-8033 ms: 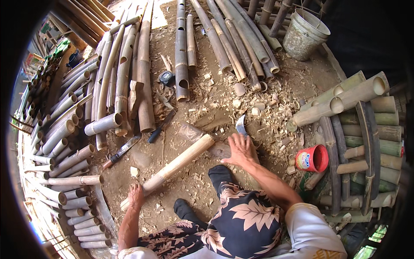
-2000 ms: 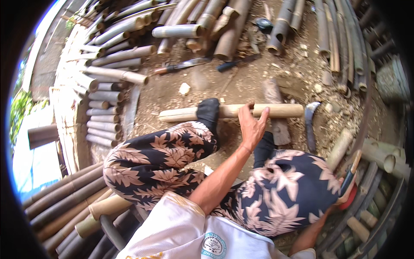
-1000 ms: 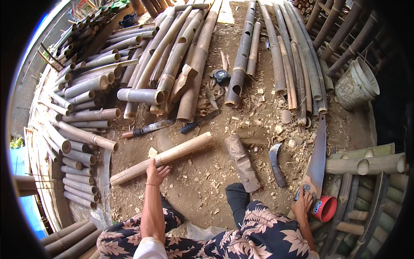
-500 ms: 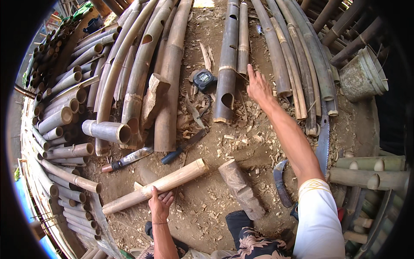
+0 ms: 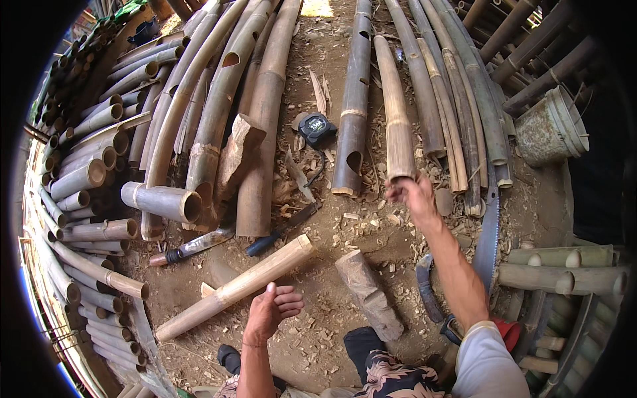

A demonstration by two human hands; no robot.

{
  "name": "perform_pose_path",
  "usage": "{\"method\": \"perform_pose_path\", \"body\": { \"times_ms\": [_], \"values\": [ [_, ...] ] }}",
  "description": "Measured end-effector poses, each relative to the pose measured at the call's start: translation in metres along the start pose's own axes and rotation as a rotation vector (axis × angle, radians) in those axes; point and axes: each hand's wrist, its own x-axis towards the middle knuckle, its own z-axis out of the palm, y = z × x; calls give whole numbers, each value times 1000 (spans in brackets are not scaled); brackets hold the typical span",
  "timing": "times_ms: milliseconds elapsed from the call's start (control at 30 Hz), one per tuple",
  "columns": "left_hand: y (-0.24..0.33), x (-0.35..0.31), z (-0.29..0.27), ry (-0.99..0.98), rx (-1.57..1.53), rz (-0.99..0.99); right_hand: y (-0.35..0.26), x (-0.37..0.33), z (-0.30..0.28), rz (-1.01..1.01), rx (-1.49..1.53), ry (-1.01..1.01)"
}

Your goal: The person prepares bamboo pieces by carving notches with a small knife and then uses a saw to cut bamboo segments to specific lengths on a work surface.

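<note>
My right hand (image 5: 413, 199) grips the near end of a light brown bamboo pole (image 5: 395, 113), which points away from me. Left of it lies a dark bamboo pole with cut openings (image 5: 352, 126). My left hand (image 5: 271, 310) is empty, fingers stretched out and thumb raised, just beside a short pale bamboo length (image 5: 235, 287) on the ground. A notched wooden block (image 5: 369, 292) lies between my two arms.
A black tape measure (image 5: 317, 130), a dark-handled knife (image 5: 282, 229) and another blade (image 5: 192, 245) lie on the chip-strewn dirt. To the right are a handsaw (image 5: 490, 229), a curved tool (image 5: 430, 290) and a dirty bucket (image 5: 552, 126). Bamboo stacks (image 5: 93, 176) fill the left.
My right hand has taken hold of the light brown bamboo pole and drawn it toward me. My left hand has come off the short pale bamboo length and moved right.
</note>
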Motion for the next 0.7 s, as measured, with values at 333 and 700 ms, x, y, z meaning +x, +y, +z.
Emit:
{"method": "perform_pose_path", "body": {
  "times_ms": [333,700],
  "values": [
    [0,15,120,-63,1270,270,49,-316,20,-311,-989,-245],
    [-32,-107,-71,11,1766,508,171,-349,-25,-122,-1081,156]
  ]
}}
